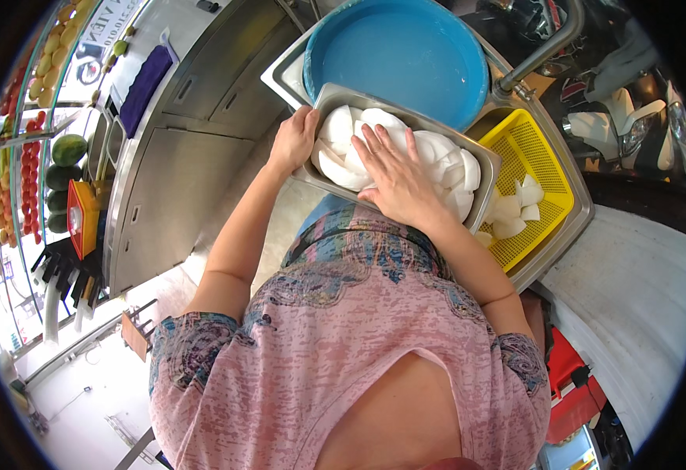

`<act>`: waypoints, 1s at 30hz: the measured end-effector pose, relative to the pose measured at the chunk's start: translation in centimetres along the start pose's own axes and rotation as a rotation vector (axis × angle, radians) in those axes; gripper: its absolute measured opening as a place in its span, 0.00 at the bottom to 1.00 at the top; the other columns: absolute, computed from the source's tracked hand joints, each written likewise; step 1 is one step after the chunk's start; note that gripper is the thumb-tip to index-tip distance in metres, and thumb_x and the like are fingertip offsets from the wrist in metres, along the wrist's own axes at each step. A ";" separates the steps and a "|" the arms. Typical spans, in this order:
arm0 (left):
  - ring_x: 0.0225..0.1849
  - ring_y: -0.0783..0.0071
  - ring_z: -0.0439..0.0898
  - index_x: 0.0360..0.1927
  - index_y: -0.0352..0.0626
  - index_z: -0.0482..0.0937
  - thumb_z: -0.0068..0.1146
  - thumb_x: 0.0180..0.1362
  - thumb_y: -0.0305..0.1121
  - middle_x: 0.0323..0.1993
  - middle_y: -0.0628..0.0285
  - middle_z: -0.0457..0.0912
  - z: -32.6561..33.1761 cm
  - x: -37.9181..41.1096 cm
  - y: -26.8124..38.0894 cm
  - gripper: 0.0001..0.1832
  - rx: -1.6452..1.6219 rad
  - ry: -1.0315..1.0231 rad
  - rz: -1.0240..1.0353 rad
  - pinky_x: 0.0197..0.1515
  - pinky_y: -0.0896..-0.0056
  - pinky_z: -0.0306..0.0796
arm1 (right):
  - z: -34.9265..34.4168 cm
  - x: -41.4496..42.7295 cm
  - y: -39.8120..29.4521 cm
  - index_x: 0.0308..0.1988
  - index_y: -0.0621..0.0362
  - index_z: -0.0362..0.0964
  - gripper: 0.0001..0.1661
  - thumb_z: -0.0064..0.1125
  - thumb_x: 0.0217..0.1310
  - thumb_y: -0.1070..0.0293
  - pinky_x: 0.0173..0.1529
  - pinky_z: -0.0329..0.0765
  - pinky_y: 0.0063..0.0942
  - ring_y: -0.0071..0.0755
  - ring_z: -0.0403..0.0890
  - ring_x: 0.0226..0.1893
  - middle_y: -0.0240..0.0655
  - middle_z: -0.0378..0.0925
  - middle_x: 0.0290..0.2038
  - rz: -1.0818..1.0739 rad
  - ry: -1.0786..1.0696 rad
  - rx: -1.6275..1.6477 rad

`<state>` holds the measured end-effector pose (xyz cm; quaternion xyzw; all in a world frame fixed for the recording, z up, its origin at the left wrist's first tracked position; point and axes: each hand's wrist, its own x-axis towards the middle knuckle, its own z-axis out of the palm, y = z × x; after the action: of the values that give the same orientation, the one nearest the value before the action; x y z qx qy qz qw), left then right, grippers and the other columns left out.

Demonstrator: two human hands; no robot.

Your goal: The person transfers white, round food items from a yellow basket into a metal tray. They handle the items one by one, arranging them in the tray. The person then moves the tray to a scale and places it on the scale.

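My left hand [294, 140] grips the left end of a rectangular stainless steel pan [491, 187], thumb at its rim. Curved white pieces, apparently coconut flesh [338, 126], fill the pan almost to the top. Flat on these pieces lies my right hand [394, 170], fingers spread and palm down. The pan is held in front of my waist and overlaps the near edge of a round blue plastic basin [398, 56]. Whether the pan also rests on something underneath is hidden.
A steel sink [581, 202] holds the basin and a yellow plastic basket [545, 226] with several white pieces [507, 214]. A faucet pipe [539, 56] rises behind. Steel cabinets [166, 194] stand left, with a purple cloth [146, 88] and watermelons [68, 150]. Motorbikes [631, 123] are at right.
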<state>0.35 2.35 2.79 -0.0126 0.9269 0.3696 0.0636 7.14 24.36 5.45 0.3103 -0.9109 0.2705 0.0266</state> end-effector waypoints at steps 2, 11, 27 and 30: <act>0.37 0.42 0.74 0.36 0.37 0.72 0.37 0.65 0.45 0.31 0.42 0.76 0.0 0.0 0.0 0.20 -0.005 0.023 -0.002 0.40 0.54 0.67 | -0.3 0.2 -0.5 0.61 0.50 0.59 0.40 0.63 0.48 0.57 0.65 0.45 0.59 0.46 0.54 0.66 0.42 0.56 0.64 0.000 0.045 0.021; 0.34 0.44 0.73 0.36 0.37 0.73 0.37 0.66 0.44 0.29 0.44 0.76 0.0 -0.1 0.1 0.19 -0.015 0.004 -0.002 0.38 0.56 0.67 | -0.5 -0.5 0.3 0.56 0.48 0.67 0.31 0.58 0.52 0.53 0.65 0.44 0.59 0.46 0.55 0.65 0.42 0.57 0.63 0.140 0.045 0.041; 0.35 0.44 0.75 0.39 0.37 0.73 0.38 0.66 0.44 0.30 0.44 0.77 0.1 0.1 -0.3 0.19 -0.014 0.023 0.056 0.39 0.58 0.68 | 3.6 2.3 -1.5 0.54 0.47 0.70 0.22 0.44 0.58 0.69 0.68 0.39 0.57 0.41 0.58 0.65 0.39 0.60 0.63 -0.096 0.060 -0.017; 0.36 0.43 0.75 0.39 0.36 0.73 0.38 0.66 0.44 0.30 0.43 0.77 -0.1 0.1 0.2 0.20 0.000 -0.024 0.002 0.39 0.57 0.68 | 4.6 3.2 -1.6 0.53 0.50 0.70 0.22 0.43 0.59 0.68 0.68 0.40 0.57 0.39 0.60 0.64 0.37 0.63 0.61 -0.108 0.030 -0.050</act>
<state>0.22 2.40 3.00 -0.0074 0.9262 0.3696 0.0743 6.01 19.21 2.92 0.3542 -0.8988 0.2505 0.0624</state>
